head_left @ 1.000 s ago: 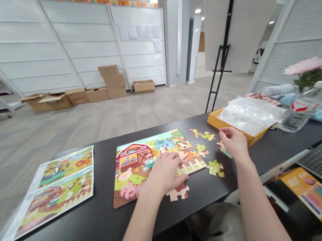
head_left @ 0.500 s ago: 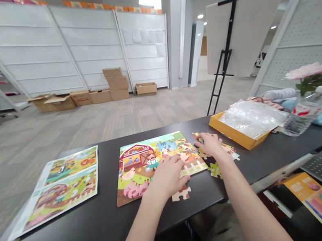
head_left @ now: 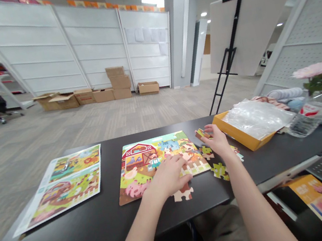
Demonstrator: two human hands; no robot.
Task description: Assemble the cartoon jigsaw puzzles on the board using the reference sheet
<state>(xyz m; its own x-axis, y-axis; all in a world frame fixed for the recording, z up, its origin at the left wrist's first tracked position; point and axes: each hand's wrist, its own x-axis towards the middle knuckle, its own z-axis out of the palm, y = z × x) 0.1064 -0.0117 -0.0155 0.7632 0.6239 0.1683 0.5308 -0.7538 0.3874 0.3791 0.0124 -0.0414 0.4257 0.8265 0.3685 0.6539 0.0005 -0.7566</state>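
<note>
A farm puzzle board (head_left: 131, 171) with a red barn, a farmer and animals lies at the middle of the black table. My left hand (head_left: 172, 173) rests over its lower right part, fingers apart and holding nothing. Under and below that hand lies a brown and white piece (head_left: 184, 193). Right of the board, my right hand (head_left: 216, 140) pinches a small brown and green puzzle piece (head_left: 201, 133) between thumb and fingers. Loose green pieces (head_left: 219, 171) lie beside my right wrist, partly covered by the forearm.
A printed picture sheet (head_left: 66, 183) lies at the left of the black table (head_left: 105, 226). An orange box (head_left: 245, 141) with clear plastic stands at the right, beside a transparent package (head_left: 310, 119) and flowers (head_left: 317, 70). An easel (head_left: 228, 59) stands beyond the table.
My right hand has lifted a piece from the loose pieces and tilted it up, uncovering green pieces below. My left hand stays on the board. The view has shifted slightly.
</note>
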